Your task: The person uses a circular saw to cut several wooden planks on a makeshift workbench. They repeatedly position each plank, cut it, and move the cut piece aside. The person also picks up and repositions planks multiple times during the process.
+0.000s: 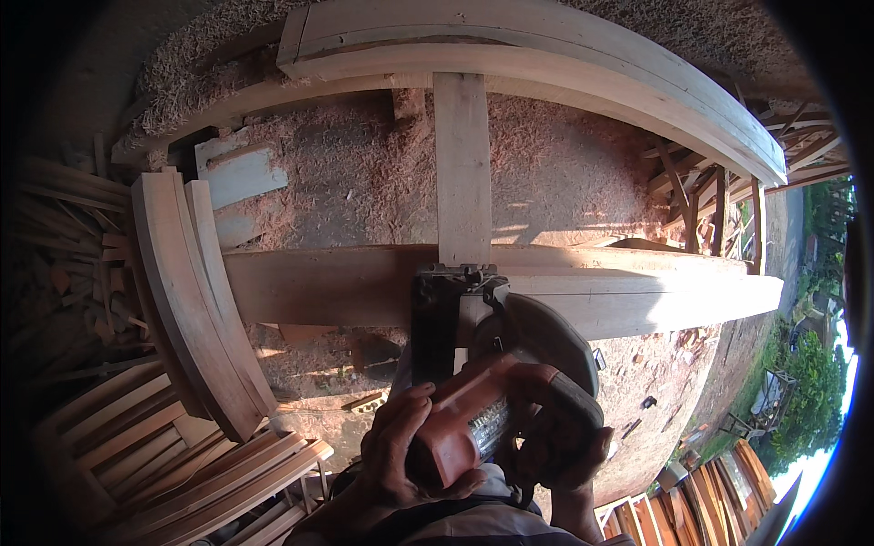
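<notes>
While my left hand (pixel 391 446) curls around the red motor housing (pixel 448 446) of a circular saw (pixel 478 382), opened only as wide as that casing, my right hand (pixel 578 460) is closed about its dark rear handle (pixel 569 400), the fingers deep in shadow. Any lettering on the casing is perhaps just too dark and small for me to read. I have the saw before my body, its black base plate (pixel 435 318) over the straight beam (pixel 328 287), near where a flat board (pixel 464 173) meets that beam; from here I cannot tell whether plate and wood touch. The rounded blade guard (pixel 551 341) faces right, where a dark line runs along the beam's sunlit face. Beyond, the board's far end reaches the edge of a curved beam (pixel 546 36), with shavings-strewn floor (pixel 583 173) on both sides of the board. Stacked curved timbers (pixel 187 300) edge my room at left, well apart from the saw.
</notes>
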`<action>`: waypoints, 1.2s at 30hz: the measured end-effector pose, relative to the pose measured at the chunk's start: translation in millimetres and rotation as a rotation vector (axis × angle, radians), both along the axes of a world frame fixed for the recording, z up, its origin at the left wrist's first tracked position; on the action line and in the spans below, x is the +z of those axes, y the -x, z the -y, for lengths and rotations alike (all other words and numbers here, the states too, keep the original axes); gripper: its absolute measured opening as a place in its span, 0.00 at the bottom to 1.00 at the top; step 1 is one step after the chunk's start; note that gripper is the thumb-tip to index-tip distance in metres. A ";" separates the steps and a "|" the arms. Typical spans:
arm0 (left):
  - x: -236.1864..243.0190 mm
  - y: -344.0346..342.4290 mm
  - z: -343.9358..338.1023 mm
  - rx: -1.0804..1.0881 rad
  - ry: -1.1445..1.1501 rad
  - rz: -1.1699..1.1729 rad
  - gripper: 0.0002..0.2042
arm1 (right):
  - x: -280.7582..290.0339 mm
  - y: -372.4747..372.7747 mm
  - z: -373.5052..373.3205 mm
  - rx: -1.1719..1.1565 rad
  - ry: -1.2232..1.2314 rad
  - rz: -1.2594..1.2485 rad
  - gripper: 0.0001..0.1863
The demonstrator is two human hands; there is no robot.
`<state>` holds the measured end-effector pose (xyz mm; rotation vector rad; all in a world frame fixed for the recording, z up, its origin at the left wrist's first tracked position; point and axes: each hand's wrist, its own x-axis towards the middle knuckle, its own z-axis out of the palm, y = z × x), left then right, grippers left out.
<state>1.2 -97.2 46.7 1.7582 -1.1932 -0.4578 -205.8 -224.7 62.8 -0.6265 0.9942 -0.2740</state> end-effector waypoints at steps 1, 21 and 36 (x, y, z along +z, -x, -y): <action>-0.3 -0.1 0.3 0.006 0.000 -0.002 0.49 | -0.2 0.0 1.0 -0.003 -0.014 -0.005 0.67; -0.6 -10.8 16.9 0.014 0.025 -0.014 0.50 | 0.8 -15.0 17.8 0.037 0.096 -0.005 0.68; 0.4 -15.9 25.0 0.020 -0.001 -0.041 0.50 | 2.8 -15.9 28.1 0.024 -0.030 -0.069 0.73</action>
